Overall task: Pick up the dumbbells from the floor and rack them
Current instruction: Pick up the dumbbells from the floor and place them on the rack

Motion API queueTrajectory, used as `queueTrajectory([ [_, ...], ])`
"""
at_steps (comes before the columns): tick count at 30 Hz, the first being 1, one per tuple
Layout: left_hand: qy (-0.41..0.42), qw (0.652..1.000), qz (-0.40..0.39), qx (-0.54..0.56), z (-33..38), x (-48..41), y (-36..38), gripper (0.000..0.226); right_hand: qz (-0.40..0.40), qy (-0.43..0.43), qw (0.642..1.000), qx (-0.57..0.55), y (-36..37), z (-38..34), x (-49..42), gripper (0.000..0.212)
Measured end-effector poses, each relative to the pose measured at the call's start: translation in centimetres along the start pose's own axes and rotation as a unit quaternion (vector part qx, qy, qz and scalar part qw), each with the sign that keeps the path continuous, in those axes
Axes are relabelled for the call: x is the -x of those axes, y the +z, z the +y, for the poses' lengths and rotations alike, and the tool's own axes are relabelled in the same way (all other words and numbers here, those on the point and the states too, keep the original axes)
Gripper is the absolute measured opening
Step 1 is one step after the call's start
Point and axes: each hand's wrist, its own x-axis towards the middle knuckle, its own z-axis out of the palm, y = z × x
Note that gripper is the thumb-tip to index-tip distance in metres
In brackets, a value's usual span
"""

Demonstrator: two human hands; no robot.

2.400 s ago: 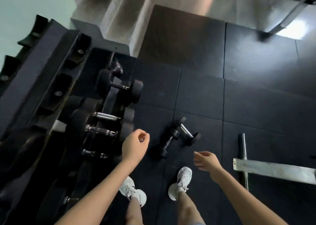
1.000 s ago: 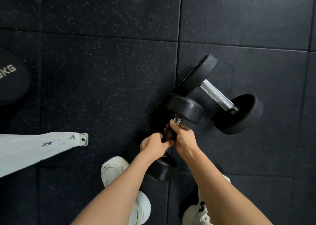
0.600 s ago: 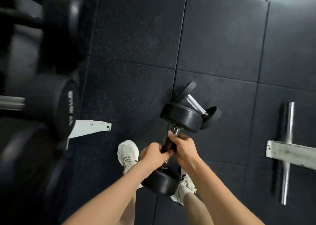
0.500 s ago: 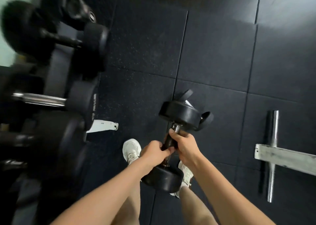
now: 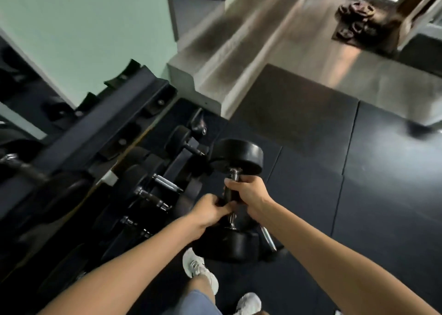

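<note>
Holding one dumbbell, left hand and right hand, two grips clamped round it; second dumbbell lying on floor

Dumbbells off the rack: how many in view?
2. The held dumbbell is gripped by the left hand and right hand; the floor dumbbell lies beneath it, mostly hidden, only its chrome handle showing. More may be hidden behind the arms.

Both hands clamped, arms reaching forward.
My left hand curls round the lower part of the dumbbell handle; my right hand wraps it just above, close against the left. Both forearms bare, converging from the lower corners, wrists roughly straight.
</note>
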Motion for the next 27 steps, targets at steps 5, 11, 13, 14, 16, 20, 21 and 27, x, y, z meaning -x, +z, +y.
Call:
queueTrajectory([
  [5, 0.029, 0.998, 0.062, 0.011, 2.3, 1.1, -6.8, 0.028, -0.044, -0.041, 0.998, 0.022, 6.3, -5.8, -0.3, 0.022],
  [11, 0.043, 0.983, 0.172, 0.048, 2.9, 0.1, -15.0, 0.023, -0.124, -0.072, 0.989, 0.036, 15.0, -10.6, -2.9, 0.012],
  [13, 0.032, 0.976, 0.209, 0.059, 2.5, -0.7, -17.4, 0.029, -0.143, -0.076, 0.986, 0.046, 17.8, -11.5, -4.2, 0.015],
  [14, 0.027, 0.972, 0.226, 0.062, 2.3, -1.1, -18.5, 0.024, -0.152, -0.076, 0.984, 0.052, 19.2, -11.9, -4.9, 0.015],
  [16, 0.019, 0.963, 0.256, 0.078, 2.1, -2.3, -20.7, 0.022, -0.169, -0.074, 0.981, 0.063, 21.8, -12.8, -6.4, 0.014],
  [20, -0.001, 0.948, 0.294, 0.124, 2.6, -4.2, -24.4, 0.023, -0.210, -0.056, 0.971, 0.096, 26.3, -15.0, -9.6, 0.014],
  [21, -0.004, 0.943, 0.302, 0.141, 2.8, -4.7, -25.3, 0.022, -0.219, -0.051, 0.969, 0.105, 27.3, -15.6, -10.5, 0.014],
  [27, -0.027, 0.924, 0.331, 0.190, 4.4, -7.7, -30.0, 0.021, -0.287, -0.051, 0.937, 0.194, 33.1, -18.9, -15.4, 0.013],
])
